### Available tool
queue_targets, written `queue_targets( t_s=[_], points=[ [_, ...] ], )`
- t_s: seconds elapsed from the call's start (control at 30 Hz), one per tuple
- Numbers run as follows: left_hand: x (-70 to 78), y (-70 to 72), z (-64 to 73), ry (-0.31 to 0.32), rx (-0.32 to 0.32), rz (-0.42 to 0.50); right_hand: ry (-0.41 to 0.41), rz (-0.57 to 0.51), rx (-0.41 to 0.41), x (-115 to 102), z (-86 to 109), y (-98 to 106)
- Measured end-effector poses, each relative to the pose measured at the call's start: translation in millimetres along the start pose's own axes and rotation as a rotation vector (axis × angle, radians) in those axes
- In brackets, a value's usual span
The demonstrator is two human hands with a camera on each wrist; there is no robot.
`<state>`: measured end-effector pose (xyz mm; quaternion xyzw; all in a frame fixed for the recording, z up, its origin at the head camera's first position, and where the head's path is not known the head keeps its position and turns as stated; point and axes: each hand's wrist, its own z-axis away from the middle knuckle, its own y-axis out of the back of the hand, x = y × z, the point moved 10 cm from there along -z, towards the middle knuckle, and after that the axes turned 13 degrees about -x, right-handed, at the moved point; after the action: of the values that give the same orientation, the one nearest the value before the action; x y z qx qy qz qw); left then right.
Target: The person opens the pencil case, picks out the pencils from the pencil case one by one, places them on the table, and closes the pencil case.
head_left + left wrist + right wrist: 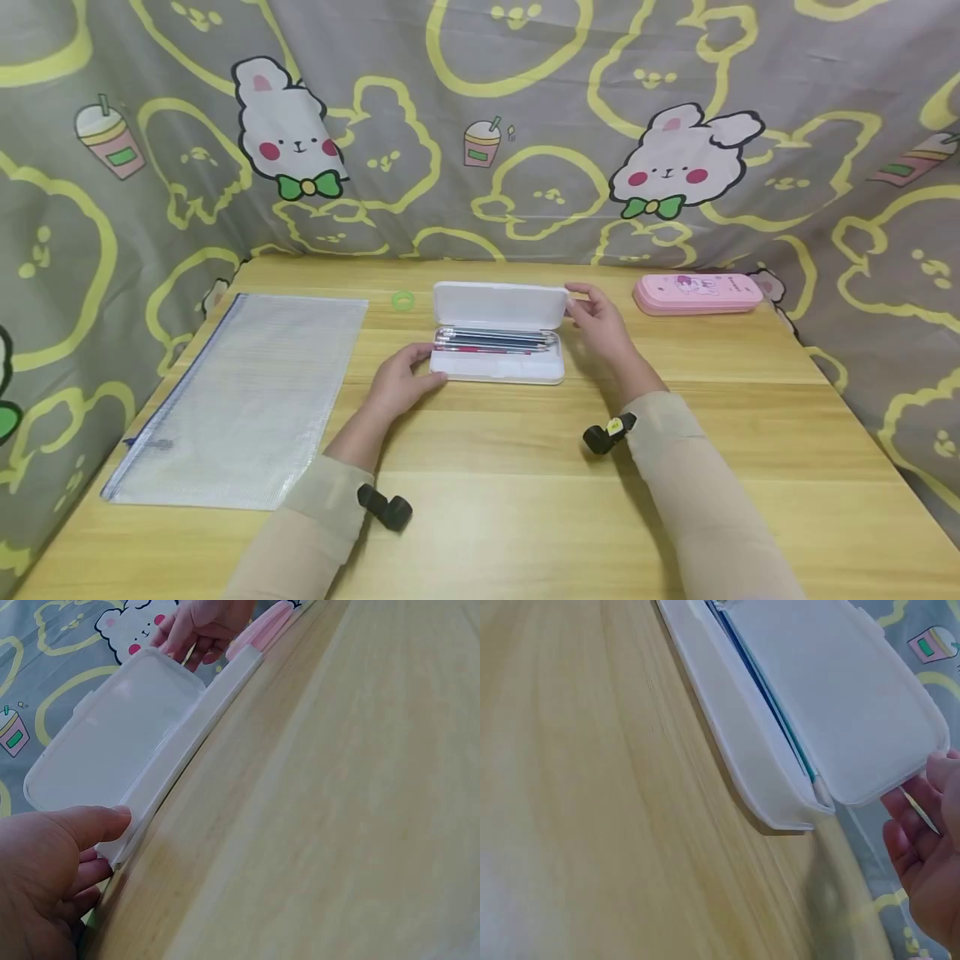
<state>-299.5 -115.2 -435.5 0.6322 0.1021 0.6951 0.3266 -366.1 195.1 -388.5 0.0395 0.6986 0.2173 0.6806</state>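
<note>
White pencil case point(491, 367), opened on a wooden bench point(495, 483). The case lies toward the far side of the bench, near its middle, with its long sides running left to right. Its lid point(498, 306) stands raised along the far long side, the pale inner face turned to the near side. Several pencils point(495, 337) lie lengthwise in the far part of the tray; most are dark, and a red one lies nearest. The left hand point(400, 385) grasps the left end of the tray, the thumb on the near wall and the fingers at the end, as the left wrist view shows. The right hand point(602, 327) pinches the right edge of the lid, its thumb at the edge and its fingers behind. To the left lies a flat, translucent mesh pouch point(247, 400) with a blue edge; between pouch and case, apart from both, is a green ring point(402, 308). A closed pink case point(697, 295) with a printed top lies at the far right, well apart from the right hand. Behind the bench hangs a grey cloth point(408, 50) patterned with yellow outlines and white rabbits.
</note>
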Motion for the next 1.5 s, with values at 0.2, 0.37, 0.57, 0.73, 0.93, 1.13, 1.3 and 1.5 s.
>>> queue_targets(
  t_s=[0.2,0.37,0.57,0.73,0.93,1.13,1.3,1.5],
  points=[
    [2.9,-1.0,-0.3,-0.013,0.003,-0.011,-0.032,-0.087,0.089,11,-8.0,6],
    [2.4,-2.1,0.0,-0.003,-0.001,-0.001,-0.075,-0.118,0.099,23,-14.7,4],
    [2.1,-2.9,0.7,0.01,-0.003,0.01,-0.106,0.015,0.099,25,-18.8,3],
    [2.1,-3.2,0.7,0.01,-0.002,0.004,-0.158,0.03,0.104,31,-22.6,3],
    [0.7,-3.6,-0.3,0.009,0.001,-0.003,-0.2,0.046,0.103,36,-25.8,1],
    [0.4,-3.6,-0.1,0.011,-0.003,-0.008,-0.2,0.066,0.102,38,-24.4,0],
    [0.5,-1.6,2.1,0.017,-0.003,0.01,-0.134,0.043,0.099,31,-19.3,-1],
    [0.7,-0.2,2.4,0.014,-0.004,0.012,-0.083,0.025,0.089,23,-12.1,1]
  ],
)
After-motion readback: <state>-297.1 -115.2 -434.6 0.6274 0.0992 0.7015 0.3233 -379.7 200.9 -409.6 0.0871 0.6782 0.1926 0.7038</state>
